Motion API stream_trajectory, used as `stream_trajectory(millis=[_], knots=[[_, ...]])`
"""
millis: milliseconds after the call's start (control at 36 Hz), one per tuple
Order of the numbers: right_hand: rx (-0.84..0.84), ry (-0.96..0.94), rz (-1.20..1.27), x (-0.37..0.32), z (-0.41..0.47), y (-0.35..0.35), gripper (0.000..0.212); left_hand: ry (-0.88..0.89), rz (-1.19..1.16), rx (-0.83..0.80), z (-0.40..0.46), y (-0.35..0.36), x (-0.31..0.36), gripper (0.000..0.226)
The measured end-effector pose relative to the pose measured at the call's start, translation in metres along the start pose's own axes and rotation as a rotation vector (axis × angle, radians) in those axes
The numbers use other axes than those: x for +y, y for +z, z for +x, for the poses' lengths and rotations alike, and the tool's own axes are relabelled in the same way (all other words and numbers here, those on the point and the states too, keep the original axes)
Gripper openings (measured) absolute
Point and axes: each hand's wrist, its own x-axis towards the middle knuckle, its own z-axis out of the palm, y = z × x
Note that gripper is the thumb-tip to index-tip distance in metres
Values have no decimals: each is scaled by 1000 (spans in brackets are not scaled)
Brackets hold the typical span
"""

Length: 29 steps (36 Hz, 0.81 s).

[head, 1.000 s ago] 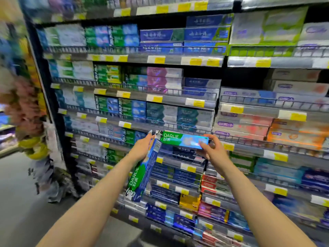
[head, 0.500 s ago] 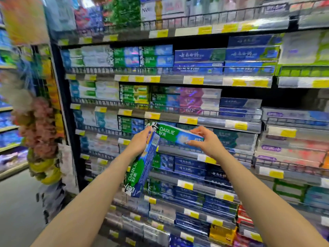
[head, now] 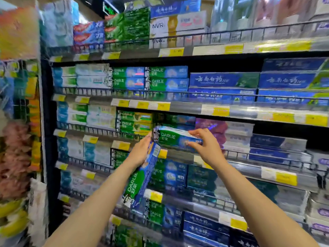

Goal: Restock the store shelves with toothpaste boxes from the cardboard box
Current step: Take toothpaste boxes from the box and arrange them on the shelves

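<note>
Store aisle, wire-fronted shelves [head: 195,94]. Right hand [head: 206,147] pinches a horizontal toothpaste box [head: 175,138] at the middle shelf; left hand [head: 140,154] grips a second box [head: 140,182], steeply tilted, below.

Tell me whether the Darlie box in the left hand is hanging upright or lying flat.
Roughly upright, tilted: the left hand grips the Darlie box near its top, and its long side hangs down and leftward.

One green-and-blue DARLIE box [head: 175,138] lies level, long side facing out, at the wire rail of the third shelf [head: 195,154] down, before stacked boxes there, while a second, same-coloured box [head: 140,179] hangs tilted below it, top end up against the first one's left end.
</note>
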Motion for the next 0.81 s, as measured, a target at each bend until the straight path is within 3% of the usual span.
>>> stream_trajectory(millis=[278, 417, 583, 806], knots=[[-24, -159, -321, 16, 66, 31, 32, 124, 110, -121, 66, -19, -35, 48], [-44, -134, -412, 18, 74, 42, 32, 299, 226, -224, 87, -14, -43, 45], [-44, -87, -428, 17, 78, 46, 31, 330, 197, -295, 113, -8, -54, 50], [-177, -126, -938, 16, 84, 57, 26, 369, 195, -317, 120, -9, -50, 48]])
